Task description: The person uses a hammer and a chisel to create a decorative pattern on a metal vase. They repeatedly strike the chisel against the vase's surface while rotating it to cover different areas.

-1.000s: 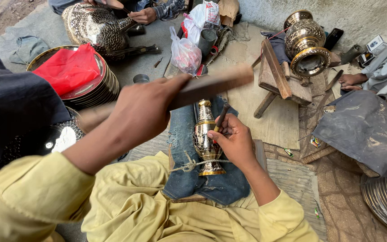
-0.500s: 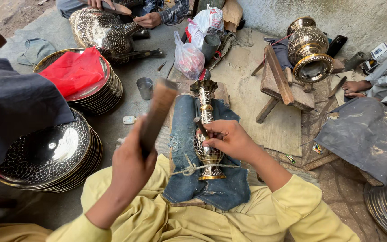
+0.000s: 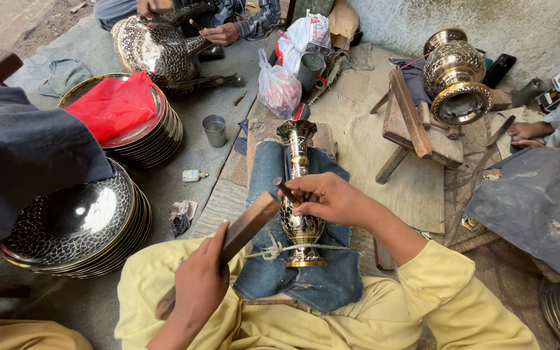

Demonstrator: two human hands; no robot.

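Brass glints everywhere on this workshop floor. Far left, a dark cloth hangs over a stack of engraved black-and-gold plates; behind it a second stack of plates carries a crumpled red plastic bag on top. Beyond that, another person's hand works at a big engraved pot. A small steel cup stands on the grey mat, with a little white bottle lying near it.

The left hand is wrapped tight around a wooden mallet, whose head is tilted toward the vase. The engraved brass vase lies lengthwise on a denim pad over the lap, tied down by twine near its foot. The right hand pinches a small chisel against the vase's body, partly covering it.

Behind stand a knotted plastic bag with something pink inside and a steel tumbler. To the right, a large brass urn lies against a wooden stand; a dark sheet lies at the far right.
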